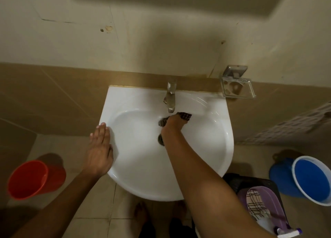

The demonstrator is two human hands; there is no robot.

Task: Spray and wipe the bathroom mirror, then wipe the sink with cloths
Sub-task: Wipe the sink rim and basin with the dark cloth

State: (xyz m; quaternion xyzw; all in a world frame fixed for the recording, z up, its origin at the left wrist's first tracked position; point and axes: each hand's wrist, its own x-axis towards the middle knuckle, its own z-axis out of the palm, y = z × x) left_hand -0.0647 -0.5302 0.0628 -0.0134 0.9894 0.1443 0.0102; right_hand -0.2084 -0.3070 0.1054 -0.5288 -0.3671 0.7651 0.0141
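A white wall-mounted sink (211,148) fills the middle of the head view, with a metal tap (170,99) at its back. My right hand (172,125) reaches into the basin just below the tap and grips a dark checked cloth (184,116) pressed against the back wall of the bowl. The drain (160,139) shows partly beside my wrist. My left hand (100,148) lies flat on the sink's left rim, fingers together, holding nothing. The mirror is out of view.
A red bucket (28,178) stands on the floor at left, a blue bucket (309,180) at right. A purple tub (268,207) holding a light checked cloth (254,202) sits on a dark stool at lower right. A soap holder (236,87) hangs on the wall.
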